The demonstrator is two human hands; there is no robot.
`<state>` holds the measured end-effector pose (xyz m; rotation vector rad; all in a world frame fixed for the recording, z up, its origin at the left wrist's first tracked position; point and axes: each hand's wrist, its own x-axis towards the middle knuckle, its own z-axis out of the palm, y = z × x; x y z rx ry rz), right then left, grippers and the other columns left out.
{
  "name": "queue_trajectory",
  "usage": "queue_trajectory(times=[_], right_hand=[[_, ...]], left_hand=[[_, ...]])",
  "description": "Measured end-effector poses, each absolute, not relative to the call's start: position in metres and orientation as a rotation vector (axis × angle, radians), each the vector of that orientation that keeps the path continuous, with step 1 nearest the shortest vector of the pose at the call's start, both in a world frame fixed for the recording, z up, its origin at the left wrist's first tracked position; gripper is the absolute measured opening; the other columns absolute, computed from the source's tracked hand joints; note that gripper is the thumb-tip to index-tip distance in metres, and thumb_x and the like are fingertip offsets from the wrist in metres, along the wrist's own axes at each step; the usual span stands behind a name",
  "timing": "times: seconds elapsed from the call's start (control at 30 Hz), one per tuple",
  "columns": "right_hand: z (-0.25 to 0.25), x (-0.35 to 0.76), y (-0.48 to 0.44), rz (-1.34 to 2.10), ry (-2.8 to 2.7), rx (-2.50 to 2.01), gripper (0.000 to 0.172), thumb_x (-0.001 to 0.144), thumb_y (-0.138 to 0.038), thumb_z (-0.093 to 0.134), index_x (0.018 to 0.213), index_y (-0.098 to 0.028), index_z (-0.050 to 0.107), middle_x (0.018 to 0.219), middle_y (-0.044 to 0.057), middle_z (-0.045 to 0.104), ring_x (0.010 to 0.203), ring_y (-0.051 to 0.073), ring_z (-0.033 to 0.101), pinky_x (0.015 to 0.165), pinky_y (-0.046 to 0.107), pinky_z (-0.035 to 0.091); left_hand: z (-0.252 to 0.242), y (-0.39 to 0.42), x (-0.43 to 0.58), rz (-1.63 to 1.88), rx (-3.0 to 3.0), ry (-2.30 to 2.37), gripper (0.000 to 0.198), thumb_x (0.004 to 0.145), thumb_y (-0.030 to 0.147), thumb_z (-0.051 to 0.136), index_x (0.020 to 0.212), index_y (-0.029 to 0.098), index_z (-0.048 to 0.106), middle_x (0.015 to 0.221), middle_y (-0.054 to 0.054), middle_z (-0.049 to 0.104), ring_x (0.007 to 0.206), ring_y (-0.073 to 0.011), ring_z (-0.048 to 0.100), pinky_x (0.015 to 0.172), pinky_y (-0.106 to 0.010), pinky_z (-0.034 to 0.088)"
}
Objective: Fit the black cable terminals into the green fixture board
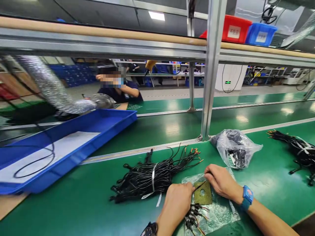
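Note:
My left hand [176,200] and my right hand [220,182] are both closed, pinching the ends of a thin black wire across a small olive-green square plate [203,194] with a hole in it. The plate lies on a clear plastic sheet [216,213] on the green bench. A few short black cables with bare ends [194,218] lie on the sheet below the plate. A tied bundle of black cables [147,178] lies just left of my left hand. My right wrist carries a blue watch [246,196].
A blue tray [73,154] with one black cable stands at the left. A plastic bag of black parts [233,147] lies behind my right hand, another cable bundle [300,152] at the far right. A metal post [210,82] rises mid-bench. A person sits across the conveyor.

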<state>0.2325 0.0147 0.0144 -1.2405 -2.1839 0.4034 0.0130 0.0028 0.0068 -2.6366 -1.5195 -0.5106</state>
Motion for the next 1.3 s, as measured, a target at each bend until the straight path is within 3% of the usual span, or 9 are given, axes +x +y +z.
queue_trajectory(times=[0.17,0.4,0.6,0.7,0.83,1.0,1.3], right_hand=[[0.012,0.231,0.013,0.43,-2.174,-1.215,0.016,0.105,-0.027,0.044,0.097,-0.021,0.055,0.086,0.003,0.065,0.075,0.018,0.058,0.069,0.029,0.04],[0.013,0.231,0.013,0.457,-2.171,-1.156,0.015,0.106,-0.027,0.042,0.102,-0.021,0.056,0.091,0.004,0.066,0.081,0.02,0.059,0.072,0.031,0.042],[0.018,0.234,0.014,0.636,-1.94,-1.181,0.021,0.105,-0.033,0.047,0.113,-0.02,0.062,0.102,0.007,0.07,0.09,0.021,0.064,0.082,0.034,0.047],[0.018,0.235,0.018,0.829,-1.703,-1.207,0.032,0.103,-0.047,0.05,0.104,-0.019,0.065,0.087,0.004,0.066,0.077,0.018,0.06,0.071,0.031,0.047],[0.02,0.232,0.021,1.162,-1.463,-1.084,0.047,0.093,-0.063,0.062,0.098,-0.017,0.066,0.072,-0.002,0.054,0.062,0.014,0.05,0.057,0.026,0.045],[0.025,0.224,0.014,1.42,-1.38,-0.912,0.046,0.086,-0.06,0.074,0.099,-0.016,0.066,0.076,0.0,0.061,0.065,0.013,0.058,0.063,0.027,0.051],[0.02,0.216,0.007,1.5,-1.395,-0.853,0.043,0.089,-0.057,0.073,0.098,-0.016,0.066,0.075,0.0,0.064,0.063,0.013,0.061,0.063,0.027,0.053]], left_hand=[[0.013,-0.002,0.012,-0.285,-2.726,-1.496,0.022,0.098,0.013,0.052,0.079,0.02,0.06,0.069,-0.004,0.071,0.063,-0.0258,0.07,0.055,-0.036,0.025],[0.015,-0.001,0.01,-0.249,-2.799,-1.509,0.017,0.099,0.014,0.048,0.086,0.022,0.055,0.077,-0.002,0.07,0.072,-0.0245,0.069,0.059,-0.034,0.029],[0.008,0.0,0.006,-0.818,-2.911,-1.717,0.018,0.104,0.02,0.036,0.093,0.023,0.05,0.078,0.0,0.066,0.069,-0.0201,0.066,0.062,-0.03,0.037],[0.009,-0.001,0.01,-1.194,-2.962,-1.725,0.014,0.104,0.025,0.038,0.106,0.023,0.052,0.078,0.001,0.064,0.07,-0.0179,0.064,0.065,-0.027,0.044],[0.013,-0.005,0.022,-1.49,-2.994,-1.515,0.016,0.101,0.033,0.051,0.111,0.023,0.057,0.074,0.002,0.061,0.06,-0.0148,0.058,0.056,-0.024,0.044],[0.015,-0.006,0.03,-1.727,-2.918,-1.099,0.014,0.102,0.031,0.055,0.099,0.024,0.067,0.076,0.001,0.068,0.065,-0.0129,0.061,0.06,-0.021,0.045],[0.01,-0.003,0.021,-1.858,-2.754,-1.422,0.015,0.1,0.022,0.056,0.092,0.022,0.07,0.079,0.001,0.071,0.067,-0.0114,0.066,0.062,-0.018,0.048]])
